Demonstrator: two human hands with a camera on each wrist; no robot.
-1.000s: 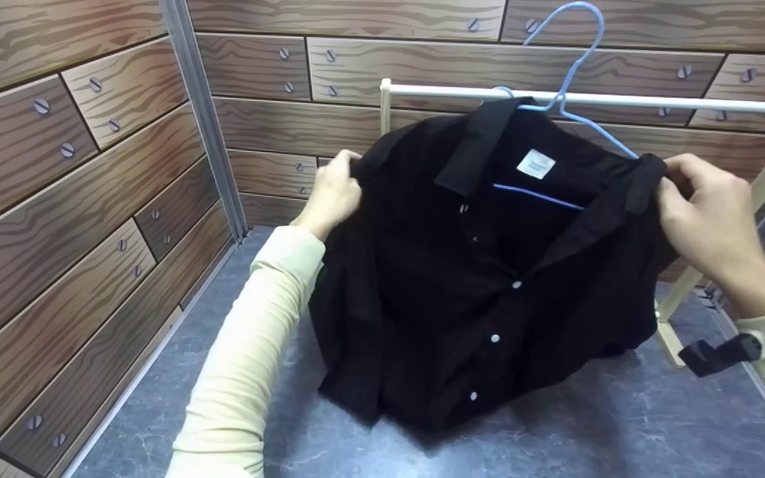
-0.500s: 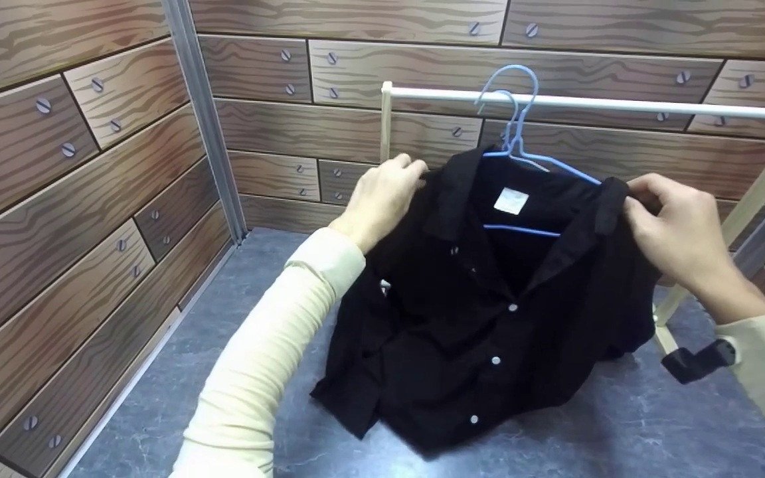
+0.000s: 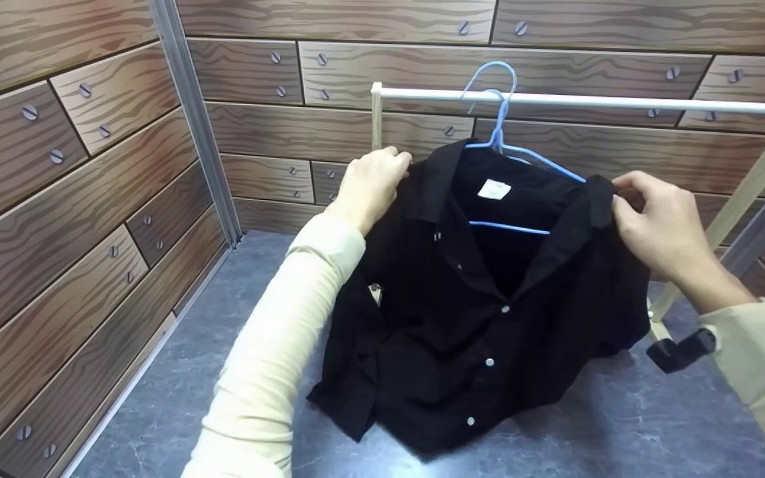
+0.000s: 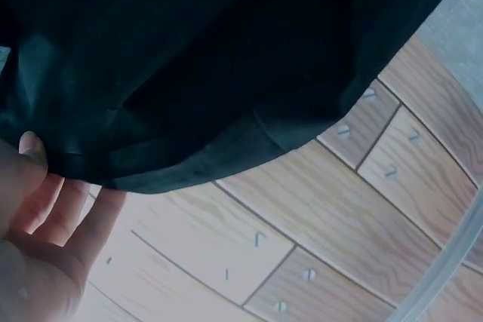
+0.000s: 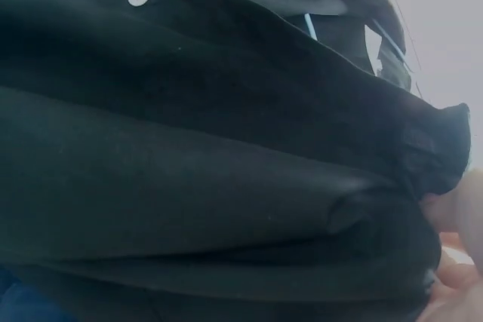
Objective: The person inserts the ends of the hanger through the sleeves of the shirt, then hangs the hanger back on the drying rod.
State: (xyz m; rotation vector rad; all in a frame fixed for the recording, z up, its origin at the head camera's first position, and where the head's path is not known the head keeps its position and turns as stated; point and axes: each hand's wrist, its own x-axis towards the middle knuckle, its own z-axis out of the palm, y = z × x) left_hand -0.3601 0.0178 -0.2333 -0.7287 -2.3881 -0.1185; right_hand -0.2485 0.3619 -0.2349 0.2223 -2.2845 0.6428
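Note:
A black button-up shirt (image 3: pixel 449 292) hangs on a blue hanger (image 3: pixel 542 164), whose hook loops over the white rail (image 3: pixel 595 101). Another blue hook sits on the rail close beside it. My left hand (image 3: pixel 370 186) pinches the shirt's shoulder on the left; in the left wrist view, thumb and fingers (image 4: pixel 94 220) hold the cloth's edge. With thumb and fingers, my right hand (image 3: pixel 661 222) grips the other shoulder near the collar. A white label (image 3: pixel 494 189) shows inside the neck. The shirt's lower part reaches down toward the grey tabletop (image 3: pixel 276 425); its back is hidden.
Wooden posts carry the rail, the right one (image 3: pixel 754 179) slanting down beside my right hand. Wood-patterned walls (image 3: pixel 77 265) close in the left and back, joined by a metal corner strip (image 3: pixel 193 119). A black device (image 3: pixel 681 348) sits at my right cuff.
The hanger hook has come down from above the rail onto it, shifting left. Shirt and right hand lowered and moved left; my left hand moved inward to the right, then stayed nearly still.

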